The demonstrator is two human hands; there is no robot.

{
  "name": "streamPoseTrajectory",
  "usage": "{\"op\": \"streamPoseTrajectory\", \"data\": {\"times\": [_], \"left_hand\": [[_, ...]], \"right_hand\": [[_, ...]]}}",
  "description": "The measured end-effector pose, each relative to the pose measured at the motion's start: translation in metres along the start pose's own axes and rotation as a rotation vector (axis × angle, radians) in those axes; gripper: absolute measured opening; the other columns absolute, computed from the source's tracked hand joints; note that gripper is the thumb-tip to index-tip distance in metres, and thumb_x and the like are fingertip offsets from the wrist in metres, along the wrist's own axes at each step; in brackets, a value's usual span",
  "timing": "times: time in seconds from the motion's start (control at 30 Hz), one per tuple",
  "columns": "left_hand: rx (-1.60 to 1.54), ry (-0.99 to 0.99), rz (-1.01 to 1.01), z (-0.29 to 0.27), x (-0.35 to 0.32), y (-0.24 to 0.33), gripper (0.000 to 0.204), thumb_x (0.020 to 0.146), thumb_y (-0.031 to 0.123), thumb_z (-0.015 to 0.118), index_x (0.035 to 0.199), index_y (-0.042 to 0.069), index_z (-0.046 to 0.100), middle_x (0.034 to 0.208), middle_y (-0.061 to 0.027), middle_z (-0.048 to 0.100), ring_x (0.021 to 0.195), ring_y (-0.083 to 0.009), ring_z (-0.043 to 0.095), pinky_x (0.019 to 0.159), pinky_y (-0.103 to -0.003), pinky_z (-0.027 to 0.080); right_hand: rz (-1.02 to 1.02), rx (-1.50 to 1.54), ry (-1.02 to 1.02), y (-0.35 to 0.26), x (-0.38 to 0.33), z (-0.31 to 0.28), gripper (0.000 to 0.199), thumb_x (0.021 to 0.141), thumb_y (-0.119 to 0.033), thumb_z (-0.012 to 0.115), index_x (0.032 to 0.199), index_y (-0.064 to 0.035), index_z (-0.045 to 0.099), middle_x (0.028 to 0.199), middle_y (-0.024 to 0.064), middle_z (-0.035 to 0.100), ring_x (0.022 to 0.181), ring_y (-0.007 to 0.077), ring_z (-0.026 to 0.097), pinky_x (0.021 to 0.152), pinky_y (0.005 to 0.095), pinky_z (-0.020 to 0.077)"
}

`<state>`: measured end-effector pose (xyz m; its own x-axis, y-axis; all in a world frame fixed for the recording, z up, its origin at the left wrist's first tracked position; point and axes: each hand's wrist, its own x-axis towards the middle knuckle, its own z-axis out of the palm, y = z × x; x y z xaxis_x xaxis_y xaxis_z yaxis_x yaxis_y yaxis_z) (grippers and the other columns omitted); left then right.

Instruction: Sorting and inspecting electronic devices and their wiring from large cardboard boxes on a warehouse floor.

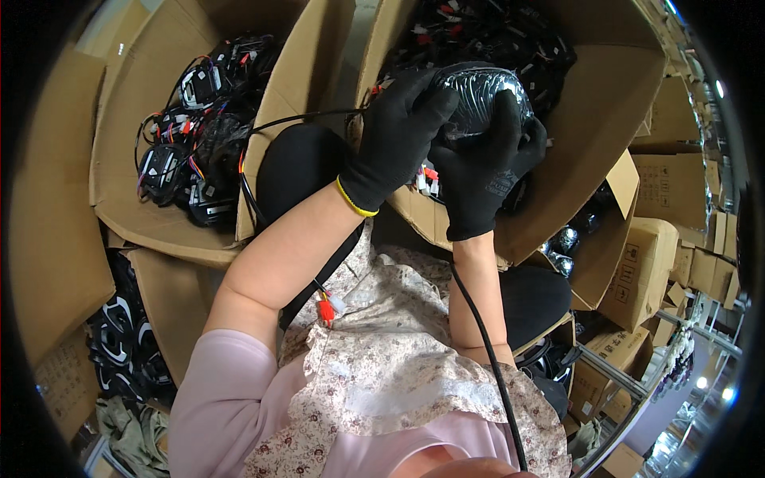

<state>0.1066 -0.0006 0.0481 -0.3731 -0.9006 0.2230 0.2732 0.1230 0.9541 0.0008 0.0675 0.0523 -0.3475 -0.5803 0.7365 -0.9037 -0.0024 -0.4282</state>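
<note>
Between my two gloved hands is a rounded black unit wrapped in shiny clear film (480, 89), held above a large open carton (610, 103). My left hand (392, 131), in a black glove with a yellow cuff edge, grips its left side. Thumb and fingers of my right hand (488, 171) close on it from below and the right. What lies under the fingers is hidden. Near my left hand a thin black cable (307, 118) runs leftward to the other carton. Another black cable (488, 342) passes over my right forearm. Red and white connectors (327, 309) hang at my lap.
The carton ahead holds many dark parts with cables (550, 52). At left, an open carton (175, 40) contains black units with coloured wires (199, 84). Film-wrapped units (566, 239) sit in a box at right, beside stacked cartons (637, 275) and a metal rail (610, 370).
</note>
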Motion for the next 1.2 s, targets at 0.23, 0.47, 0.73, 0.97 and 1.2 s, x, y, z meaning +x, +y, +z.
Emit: {"op": "streamPoseTrajectory", "data": {"times": [0.23,0.47,0.73,0.97,1.2], "left_hand": [[0.060,0.002,-0.048,0.004,-0.005,0.004,0.045,0.094,0.037,0.065,0.120,0.000,0.062,0.111,-0.0131,0.068,0.103,-0.0211,0.064,0.092,-0.032,0.052],[0.032,0.121,0.133,0.009,-0.004,0.004,0.040,0.084,0.028,0.076,0.111,0.000,0.064,0.100,-0.0104,0.070,0.090,-0.0163,0.066,0.083,-0.031,0.053],[-0.152,0.074,-0.081,-0.006,0.002,0.015,0.040,0.084,0.022,0.077,0.113,-0.002,0.062,0.103,-0.0081,0.069,0.091,-0.0142,0.065,0.085,-0.029,0.052],[-0.245,-0.129,-0.102,-0.010,0.002,0.021,0.037,0.086,0.012,0.074,0.116,-0.004,0.060,0.105,-0.0077,0.069,0.093,-0.0135,0.065,0.089,-0.028,0.051],[0.011,-0.060,0.137,0.001,0.006,0.025,0.043,0.084,0.014,0.077,0.120,0.000,0.060,0.110,-0.0071,0.068,0.101,-0.0152,0.063,0.094,-0.030,0.049]], "right_hand": [[0.003,-0.012,0.050,-0.001,-0.003,-0.002,0.086,0.060,-0.020,0.088,0.135,-0.0100,0.049,0.130,0.0224,0.041,0.124,0.0389,0.037,0.104,0.0478,0.0342],[0.036,-0.001,0.137,-0.009,-0.011,0.022,0.072,0.073,-0.016,0.079,0.138,-0.0104,0.048,0.129,0.0218,0.039,0.121,0.0361,0.042,0.102,0.0456,0.0358],[0.049,0.029,0.019,-0.014,-0.019,0.007,0.086,0.067,-0.018,0.084,0.142,-0.0119,0.042,0.134,0.0234,0.037,0.120,0.0375,0.045,0.100,0.0453,0.0401],[0.587,0.986,-0.003,0.015,0.005,-0.020,0.031,0.101,-0.018,0.053,0.125,0.0008,0.054,0.113,0.0077,0.061,0.100,0.0137,0.055,0.094,0.0296,0.0433],[0.542,1.015,-0.073,0.009,-0.004,-0.018,0.022,0.097,-0.015,0.059,0.114,-0.0007,0.059,0.104,0.0045,0.063,0.094,0.0102,0.056,0.086,0.0267,0.0463]]}}
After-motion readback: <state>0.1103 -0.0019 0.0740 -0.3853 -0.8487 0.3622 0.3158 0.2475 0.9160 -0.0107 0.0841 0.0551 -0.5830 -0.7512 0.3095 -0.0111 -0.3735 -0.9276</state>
